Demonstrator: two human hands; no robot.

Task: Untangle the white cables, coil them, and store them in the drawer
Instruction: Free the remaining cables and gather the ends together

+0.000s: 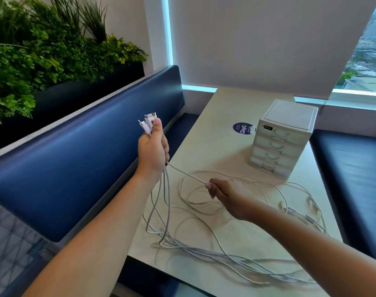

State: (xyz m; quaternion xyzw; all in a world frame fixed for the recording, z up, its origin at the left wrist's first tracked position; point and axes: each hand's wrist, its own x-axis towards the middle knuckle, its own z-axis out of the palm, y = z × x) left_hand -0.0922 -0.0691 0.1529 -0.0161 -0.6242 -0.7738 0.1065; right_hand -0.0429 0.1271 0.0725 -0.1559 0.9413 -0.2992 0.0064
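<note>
- Your left hand [153, 150] is raised left of centre in the frame, over the table's left edge. Its fingers and thumb are curled tight round a bunch of white cables [204, 251].
- The plugs [148, 123] at that end stick up in a cluster above your thumb.
- Below that fist the white cables hang down and spill onto the table [215, 108]. They lie in loose, tangled loops across the lower middle and lower right of the frame.
- Your right hand [227, 196] is at the centre of the frame, low over the table. It pinches a single strand between thumb and curled fingers, and that strand runs taut up and left to your left hand.
- The other plugs [296, 211] lie close together on the table at the right of the frame, just beyond your right forearm.
- The drawer chest [283, 138] stands upright on the table in the upper right of the frame. Its drawers look pushed in, and the nearest cable loop lies close to its base.
- A round dark sticker [243, 128] lies flat on the table just left of the drawer chest.
- A blue padded bench [75, 157] runs along the left of the frame, with green plants [43, 50] above it in the upper left.
- A pale blind [268, 39] fills the top of the frame.
</note>
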